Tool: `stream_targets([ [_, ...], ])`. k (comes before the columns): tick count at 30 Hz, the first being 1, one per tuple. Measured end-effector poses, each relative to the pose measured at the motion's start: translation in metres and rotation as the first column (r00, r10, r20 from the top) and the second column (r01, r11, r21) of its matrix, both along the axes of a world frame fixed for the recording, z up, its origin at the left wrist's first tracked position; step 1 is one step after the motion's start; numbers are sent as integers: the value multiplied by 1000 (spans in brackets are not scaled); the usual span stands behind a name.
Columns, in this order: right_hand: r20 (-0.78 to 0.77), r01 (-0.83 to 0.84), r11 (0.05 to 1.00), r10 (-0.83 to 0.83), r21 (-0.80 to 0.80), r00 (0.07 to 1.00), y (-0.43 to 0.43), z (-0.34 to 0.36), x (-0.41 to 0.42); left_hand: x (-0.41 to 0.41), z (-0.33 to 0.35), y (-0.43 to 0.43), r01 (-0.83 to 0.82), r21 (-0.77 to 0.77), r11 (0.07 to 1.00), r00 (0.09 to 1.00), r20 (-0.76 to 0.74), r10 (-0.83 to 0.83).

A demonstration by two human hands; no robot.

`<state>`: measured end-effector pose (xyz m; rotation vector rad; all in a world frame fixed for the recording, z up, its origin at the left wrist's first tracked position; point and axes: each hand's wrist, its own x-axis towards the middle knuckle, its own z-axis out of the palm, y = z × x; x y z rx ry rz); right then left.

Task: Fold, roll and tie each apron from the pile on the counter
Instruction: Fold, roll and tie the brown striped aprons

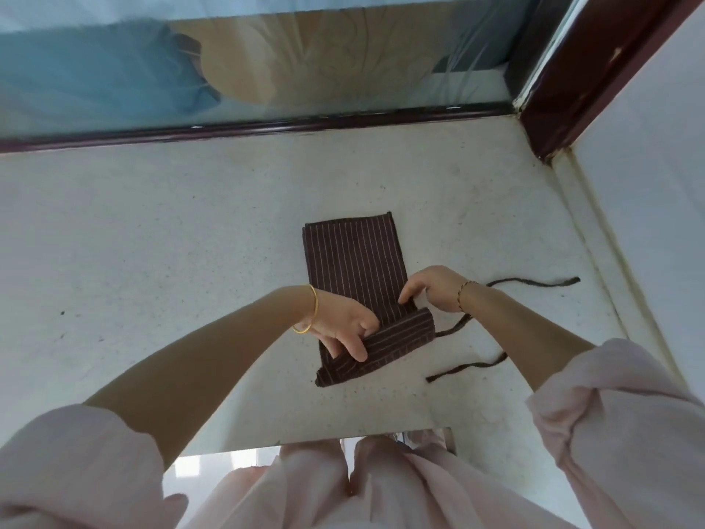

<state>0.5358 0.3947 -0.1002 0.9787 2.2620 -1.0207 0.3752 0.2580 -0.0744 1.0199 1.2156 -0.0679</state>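
Observation:
A dark brown apron (353,257) with thin pale stripes lies folded into a long narrow strip on the pale speckled counter (171,231). Its near end is turned over into a short roll (385,347). My left hand (343,330) grips the left end of that roll, thumb on top and fingers tucked under. At the roll's right end my right hand (429,290) pinches the fabric with curled fingers. The apron's dark ties (534,283) trail to the right across the counter, one passing under my right wrist.
A window with a dark red frame (267,126) runs along the counter's far edge, and a white wall (648,185) closes the right side. The counter's near edge (305,439) is at my body. No other aprons are in view.

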Motion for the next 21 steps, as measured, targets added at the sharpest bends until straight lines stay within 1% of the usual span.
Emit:
stream_targets([
  [2, 70, -78, 997, 78, -3, 995, -7, -3, 3, -13, 9, 4, -89, -169, 982, 982, 152, 115],
  [3, 72, -50, 999, 49, 14, 996, -10, -6, 3, -20, 12, 8, -104, -216, 971, 964, 217, 151],
  [4, 60, 11, 1000, -11, -2, 998, -13, -9, 4, -27, 16, 11, -120, -248, 961, 946, 263, 187],
  [5, 28, 118, 992, -117, -48, 993, -14, -13, 6, -34, 20, 16, -140, -271, 952, 930, 295, 221],
  [6, 3, 150, 988, -150, -40, 989, -15, -14, 9, -40, 23, 20, -179, -289, 940, 917, 296, 266],
  [7, 7, 163, 986, -163, -41, 987, -14, -14, 12, -46, 24, 26, -240, -286, 928, 912, 260, 316],
  [8, 26, 163, 985, -162, -46, 986, -12, -15, 13, -51, 26, 31, -319, -251, 914, 911, 184, 368],
  [9, 42, 166, 984, -164, -61, 986, -9, -16, 16, -55, 26, 37, -396, -171, 902, 907, 78, 413],
  [10, 62, 168, 982, -163, -91, 985, -8, -17, 18, -59, 24, 43, -432, -30, 901, 901, -39, 431],
  [11, 59, 166, 981, -160, -98, 985, -7, -18, 18, -64, 20, 48, -386, 149, 910, 897, -171, 408],
  [12, 58, 161, 980, -155, -113, 986, -7, -19, 18, -68, 14, 53, -277, 302, 912, 880, -301, 367],
  [13, 57, 161, 977, -154, -140, 986, -7, -19, 18, -73, 6, 58, -167, 404, 899, 853, -398, 338],
  [14, 48, 165, 974, -159, -155, 986, -6, -19, 17, -77, -3, 63, -102, 453, 886, 831, -451, 326],
  [17, 7, 179, 969, -180, -173, 984, -7, -21, 14, -78, -27, 68, -18, 492, 870, 793, -524, 312],
  [21, 42, 309, 933, -306, -188, 951, -5, -31, 9, -73, -46, 71, 50, 501, 864, 723, -615, 315],
])
